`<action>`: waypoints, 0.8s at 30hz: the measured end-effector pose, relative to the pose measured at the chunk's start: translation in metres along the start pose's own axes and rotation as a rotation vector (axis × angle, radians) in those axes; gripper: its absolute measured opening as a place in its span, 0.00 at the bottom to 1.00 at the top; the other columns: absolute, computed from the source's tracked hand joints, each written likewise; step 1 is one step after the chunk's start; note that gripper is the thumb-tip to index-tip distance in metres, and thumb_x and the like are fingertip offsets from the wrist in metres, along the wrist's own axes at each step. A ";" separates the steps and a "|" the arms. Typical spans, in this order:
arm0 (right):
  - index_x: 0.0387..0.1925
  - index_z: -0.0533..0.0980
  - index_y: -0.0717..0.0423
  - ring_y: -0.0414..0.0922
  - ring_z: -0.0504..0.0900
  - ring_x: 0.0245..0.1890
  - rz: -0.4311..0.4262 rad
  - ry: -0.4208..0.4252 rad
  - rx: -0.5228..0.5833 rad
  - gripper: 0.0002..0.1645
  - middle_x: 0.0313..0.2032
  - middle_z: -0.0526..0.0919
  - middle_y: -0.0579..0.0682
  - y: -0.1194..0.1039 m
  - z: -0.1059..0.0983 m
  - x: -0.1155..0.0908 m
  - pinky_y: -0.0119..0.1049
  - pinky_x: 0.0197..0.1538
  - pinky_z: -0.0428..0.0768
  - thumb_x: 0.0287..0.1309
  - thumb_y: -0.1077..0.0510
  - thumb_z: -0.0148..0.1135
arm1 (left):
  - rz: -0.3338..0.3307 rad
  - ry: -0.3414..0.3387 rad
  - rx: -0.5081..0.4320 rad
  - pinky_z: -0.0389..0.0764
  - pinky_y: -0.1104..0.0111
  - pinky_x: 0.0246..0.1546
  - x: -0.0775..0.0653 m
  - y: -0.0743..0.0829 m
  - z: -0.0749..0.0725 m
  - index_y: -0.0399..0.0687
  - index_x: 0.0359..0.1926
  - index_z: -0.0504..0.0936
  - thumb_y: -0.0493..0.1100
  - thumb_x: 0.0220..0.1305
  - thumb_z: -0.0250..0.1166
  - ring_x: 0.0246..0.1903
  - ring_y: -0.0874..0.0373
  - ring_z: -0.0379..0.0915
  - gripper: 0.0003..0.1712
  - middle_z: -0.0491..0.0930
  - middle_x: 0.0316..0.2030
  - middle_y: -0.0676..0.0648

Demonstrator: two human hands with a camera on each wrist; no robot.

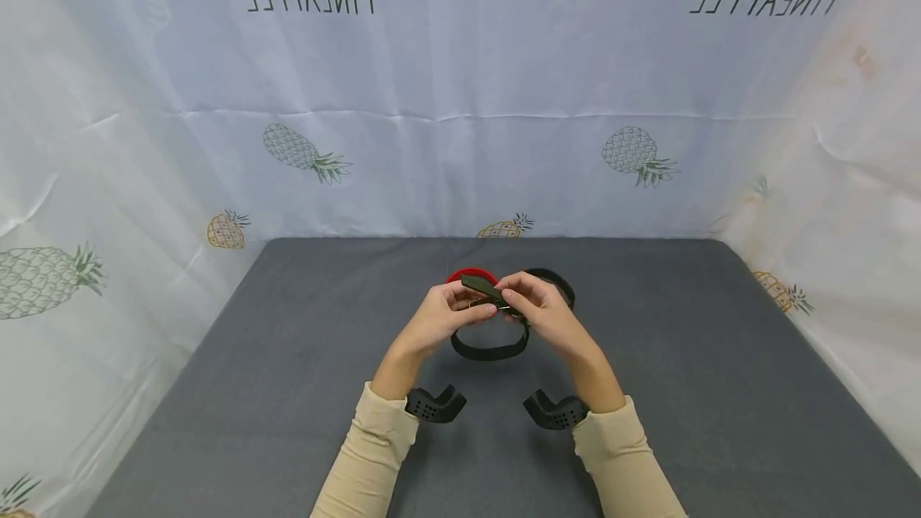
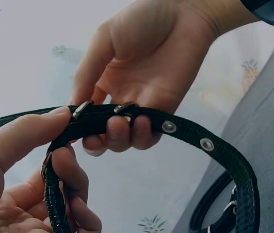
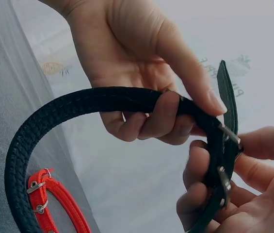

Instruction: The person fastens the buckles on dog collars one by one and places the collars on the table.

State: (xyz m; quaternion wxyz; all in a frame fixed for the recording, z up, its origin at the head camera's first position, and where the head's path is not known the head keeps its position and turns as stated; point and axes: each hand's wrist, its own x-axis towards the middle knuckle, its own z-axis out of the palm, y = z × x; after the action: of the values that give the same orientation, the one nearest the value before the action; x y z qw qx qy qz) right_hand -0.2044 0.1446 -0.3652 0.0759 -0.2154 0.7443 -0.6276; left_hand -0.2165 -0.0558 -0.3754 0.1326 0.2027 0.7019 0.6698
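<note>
A dark green pet collar [image 1: 489, 352] is held up between both hands, its band forming a loop that hangs toward me. My left hand [image 1: 434, 324] pinches the buckle area between thumb and fingers. From the other side my right hand [image 1: 544, 312] grips the band close by, fingers wrapped over it. The strap's tip [image 3: 228, 92] sticks out past a metal buckle [image 3: 230, 136]. Silver eyelets [image 2: 207, 144] run along the band in the left wrist view. Fingers partly hide the fastening in every view.
Behind the left hand a red collar [image 1: 471, 271] with silver fittings lies on the grey table [image 1: 302, 374]. A black collar [image 1: 566, 288] lies behind the right hand. Pineapple-print curtains [image 1: 460, 62] border the table at the back and sides.
</note>
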 end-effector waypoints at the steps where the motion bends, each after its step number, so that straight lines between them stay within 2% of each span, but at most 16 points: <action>1: 0.54 0.68 0.69 0.33 0.78 0.37 -0.008 -0.007 0.003 0.19 0.43 0.76 0.43 0.000 0.000 0.000 0.28 0.43 0.79 0.73 0.56 0.46 | 0.005 -0.003 0.010 0.79 0.71 0.43 0.000 0.000 0.000 0.33 0.51 0.78 0.37 0.62 0.65 0.35 0.66 0.79 0.17 0.83 0.38 0.55; 4: 0.54 0.67 0.71 0.35 0.78 0.37 -0.022 -0.013 0.006 0.19 0.45 0.75 0.47 0.001 0.000 0.000 0.28 0.43 0.79 0.74 0.58 0.44 | 0.012 -0.010 0.035 0.80 0.69 0.48 0.000 -0.002 0.001 0.36 0.53 0.78 0.37 0.61 0.66 0.40 0.64 0.82 0.19 0.83 0.45 0.44; 7: 0.54 0.67 0.70 0.36 0.78 0.37 -0.017 0.009 0.014 0.17 0.44 0.76 0.45 0.000 -0.001 0.000 0.29 0.43 0.79 0.74 0.60 0.43 | 0.016 -0.009 0.052 0.80 0.66 0.50 0.001 -0.002 0.001 0.36 0.53 0.78 0.38 0.61 0.66 0.42 0.65 0.82 0.19 0.81 0.51 0.37; 11: 0.53 0.68 0.70 0.36 0.78 0.36 -0.003 0.059 0.040 0.16 0.40 0.77 0.40 -0.001 -0.003 0.000 0.29 0.43 0.80 0.74 0.61 0.42 | 0.007 0.014 0.049 0.80 0.58 0.50 0.002 -0.002 0.000 0.38 0.53 0.79 0.37 0.61 0.66 0.41 0.67 0.81 0.19 0.80 0.51 0.39; 16: 0.52 0.69 0.67 0.37 0.77 0.33 0.050 0.121 0.073 0.17 0.37 0.76 0.39 -0.002 -0.002 0.002 0.31 0.42 0.77 0.74 0.57 0.43 | 0.007 0.024 0.055 0.81 0.65 0.47 0.003 -0.001 -0.002 0.38 0.54 0.79 0.38 0.61 0.66 0.40 0.67 0.81 0.20 0.81 0.50 0.39; 18: 0.51 0.70 0.65 0.38 0.76 0.33 0.068 0.133 0.080 0.18 0.37 0.76 0.38 -0.002 0.000 0.003 0.31 0.42 0.76 0.74 0.54 0.44 | 0.026 0.034 0.068 0.80 0.70 0.45 0.003 -0.002 -0.002 0.38 0.54 0.79 0.38 0.61 0.66 0.43 0.63 0.82 0.19 0.81 0.51 0.38; 21: 0.48 0.72 0.61 0.39 0.74 0.34 0.064 0.131 0.084 0.19 0.36 0.76 0.38 -0.001 0.002 0.003 0.30 0.42 0.76 0.73 0.50 0.45 | 0.089 0.046 0.113 0.81 0.71 0.46 0.004 -0.003 -0.001 0.38 0.53 0.80 0.38 0.61 0.66 0.47 0.55 0.82 0.19 0.81 0.52 0.36; 24: 0.42 0.75 0.55 0.40 0.71 0.34 0.047 0.125 0.092 0.15 0.34 0.76 0.38 -0.001 0.004 0.003 0.30 0.41 0.74 0.73 0.50 0.47 | 0.171 0.055 0.173 0.82 0.73 0.44 0.004 -0.005 0.001 0.38 0.52 0.82 0.37 0.61 0.67 0.44 0.56 0.83 0.18 0.82 0.49 0.35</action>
State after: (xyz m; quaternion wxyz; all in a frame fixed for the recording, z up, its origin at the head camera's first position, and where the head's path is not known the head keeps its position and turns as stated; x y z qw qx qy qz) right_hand -0.2055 0.1394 -0.3649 0.0540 -0.1545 0.7228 -0.6714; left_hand -0.2205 -0.0531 -0.3805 0.0377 0.2543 0.7407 0.6207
